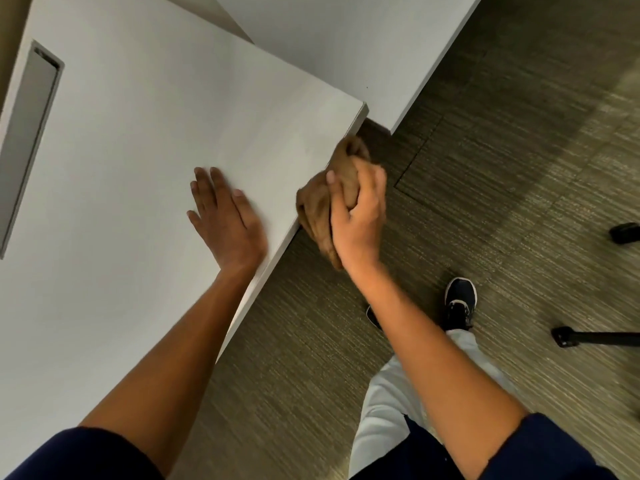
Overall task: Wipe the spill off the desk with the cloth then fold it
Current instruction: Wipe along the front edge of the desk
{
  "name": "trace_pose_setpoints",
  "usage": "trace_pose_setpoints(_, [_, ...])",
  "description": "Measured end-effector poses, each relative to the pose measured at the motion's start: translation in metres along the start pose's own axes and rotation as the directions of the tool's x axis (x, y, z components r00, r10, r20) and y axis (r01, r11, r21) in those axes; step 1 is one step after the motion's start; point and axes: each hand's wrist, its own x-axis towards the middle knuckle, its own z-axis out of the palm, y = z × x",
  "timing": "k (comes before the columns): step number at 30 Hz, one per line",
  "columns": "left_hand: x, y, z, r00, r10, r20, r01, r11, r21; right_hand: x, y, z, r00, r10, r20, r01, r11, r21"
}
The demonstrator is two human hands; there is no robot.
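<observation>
On the white table, upper left of view, left hand lies flat, fingers straight, near the edge. At its 3 o'clock, right hand grips bunched brown cloth at the table edge, partly over carpet floor. Dark shoe at 5 o'clock.

A floor of grey-brown carpet tiles with a fine striped weave fills the right and near part of the scene, its seams showing as thin lines. A band of brighter light crosses it from the far right toward the middle, with darker carpet at the far side. A second white tabletop sits at the far edge, its corner reaching the carpet. Black chair-base legs and a castor stand at the right edge.
</observation>
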Motion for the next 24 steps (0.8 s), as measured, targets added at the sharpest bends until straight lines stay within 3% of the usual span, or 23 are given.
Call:
trace_pose_setpoints(9, [-0.001,0.0,-0.001,1.0,-0.005,0.008,0.005,1.0,0.015,-0.109,0.023,0.015,0.952,-0.063,0.299,0.085,0.995,-0.06])
trace_pose_setpoints(19, [-0.002,0.0,-0.002,1.0,0.007,0.004,-0.007,1.0,0.009,-0.15,0.024,0.023,0.937,-0.033,0.349,0.054,0.997,-0.052])
trace_pose_setpoints(24, [0.0,0.002,-0.003,1.0,0.02,0.003,-0.02,1.0,0.023,-0.14,0.022,0.024,0.957,-0.019,0.289,0.025,1.0,-0.017])
